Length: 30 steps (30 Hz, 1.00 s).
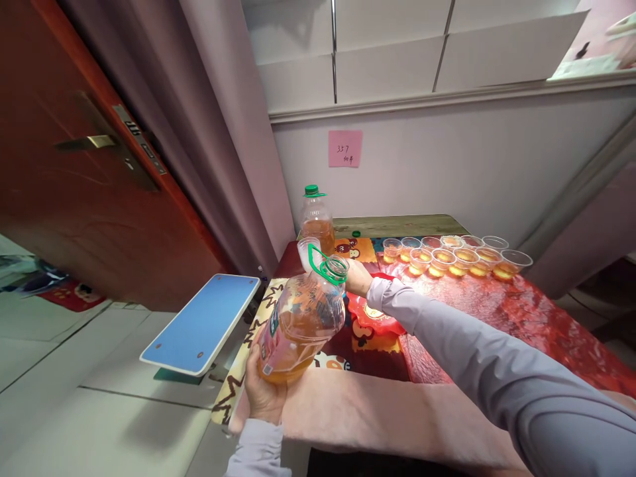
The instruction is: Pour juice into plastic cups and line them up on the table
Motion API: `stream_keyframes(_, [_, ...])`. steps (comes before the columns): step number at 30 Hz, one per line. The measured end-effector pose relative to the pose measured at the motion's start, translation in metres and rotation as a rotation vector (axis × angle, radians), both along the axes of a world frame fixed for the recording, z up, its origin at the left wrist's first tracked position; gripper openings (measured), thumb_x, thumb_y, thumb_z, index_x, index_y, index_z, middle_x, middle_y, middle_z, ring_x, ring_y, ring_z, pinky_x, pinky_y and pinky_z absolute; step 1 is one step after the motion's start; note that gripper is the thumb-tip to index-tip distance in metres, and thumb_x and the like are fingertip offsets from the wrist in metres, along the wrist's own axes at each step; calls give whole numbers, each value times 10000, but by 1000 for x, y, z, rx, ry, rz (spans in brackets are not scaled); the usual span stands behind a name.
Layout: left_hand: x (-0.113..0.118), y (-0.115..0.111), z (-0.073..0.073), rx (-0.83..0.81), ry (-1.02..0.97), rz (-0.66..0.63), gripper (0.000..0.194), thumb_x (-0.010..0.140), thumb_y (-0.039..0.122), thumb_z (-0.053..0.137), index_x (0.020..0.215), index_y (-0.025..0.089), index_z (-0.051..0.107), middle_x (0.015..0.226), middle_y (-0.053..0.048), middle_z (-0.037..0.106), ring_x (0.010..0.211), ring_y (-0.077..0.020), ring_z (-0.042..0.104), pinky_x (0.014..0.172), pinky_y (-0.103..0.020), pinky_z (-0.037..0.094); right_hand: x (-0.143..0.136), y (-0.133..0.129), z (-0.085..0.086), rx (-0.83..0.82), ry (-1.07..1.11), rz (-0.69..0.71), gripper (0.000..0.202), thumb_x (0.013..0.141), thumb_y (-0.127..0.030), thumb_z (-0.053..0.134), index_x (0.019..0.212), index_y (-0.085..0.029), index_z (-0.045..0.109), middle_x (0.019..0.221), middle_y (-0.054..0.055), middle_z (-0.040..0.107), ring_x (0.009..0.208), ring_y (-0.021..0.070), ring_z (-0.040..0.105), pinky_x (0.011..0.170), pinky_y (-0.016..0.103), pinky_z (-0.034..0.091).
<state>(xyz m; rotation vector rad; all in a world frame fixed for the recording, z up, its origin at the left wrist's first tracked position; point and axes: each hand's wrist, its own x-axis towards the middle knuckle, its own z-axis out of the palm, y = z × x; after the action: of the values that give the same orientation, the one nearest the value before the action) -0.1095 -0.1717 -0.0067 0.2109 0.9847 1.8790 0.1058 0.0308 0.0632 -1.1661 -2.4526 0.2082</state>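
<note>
A large clear plastic bottle (303,311) with amber liquid leans to the right, uncapped, a green carrying ring (320,265) round its neck. My left hand (263,391) is closed round its lower side, over the pink label. Behind the bottle's mouth is my right hand (358,277); its fingers are hidden there, so their grip cannot be seen. A clear plastic cup or cup stack (308,248) shows just left of the ring. Beyond it stands a second bottle (318,222) of amber liquid with a green cap.
Clear cups (442,258) with amber liquid stand in rows on the table's right side. A red plastic wrapper (372,318) lies under my right forearm. A loose green cap (356,234) is near the wall. A blue-topped stool (201,324) stands left of the table.
</note>
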Motion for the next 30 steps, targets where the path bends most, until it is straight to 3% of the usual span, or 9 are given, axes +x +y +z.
stream_keyframes(6, [7,-1,9,-14,50,77,451,838,452,793,1225,221,818,1374,-122,773,1375,-366,639,1064,-457,578,1,9,2,-10,85,-12,136,962,-217,722,1072,-202,801,1117,113,813,1017,254,765,866,309,562])
stream_keyframes(11, [5,-1,8,-10,45,31,475,833,451,811,1248,222,798,1367,-133,773,1302,-362,688,1029,-471,597,9,12,13,43,206,-31,107,968,-157,683,945,-178,785,1002,84,772,880,191,733,828,276,528])
stream_keyframes(17, [9,1,10,-46,86,85,411,813,462,801,1154,232,797,1295,-111,797,1291,-345,692,1006,-452,606,61,1,29,164,375,-93,116,1029,-227,635,1047,-210,748,1031,69,766,881,185,698,822,281,508])
stream_keyframes(20, [12,1,11,-52,125,94,311,823,471,789,1050,260,780,1228,-77,810,1326,-331,673,1066,-458,576,101,-15,15,216,358,-69,98,1032,-253,641,1015,-228,734,987,53,764,816,179,681,763,280,488])
stream_keyframes(23, [12,1,11,-62,154,94,291,827,480,771,1024,267,766,1202,-74,811,1324,-342,668,1068,-481,570,131,-35,-14,151,237,-71,107,1032,-251,653,968,-224,735,988,58,766,791,178,687,715,275,472])
stream_keyframes(27, [11,5,9,-50,177,141,238,809,434,759,959,250,751,1131,-63,817,1273,-315,684,1052,-431,565,143,-55,-51,75,172,-81,111,1039,-218,649,982,-225,744,1074,68,789,860,185,733,742,270,505])
stream_keyframes(30, [10,7,8,-49,181,159,218,797,416,757,917,236,732,1076,-69,815,1240,-309,694,1036,-408,561,141,-60,-63,63,165,-77,115,1040,-206,647,996,-226,752,1109,72,794,883,189,753,768,279,535])
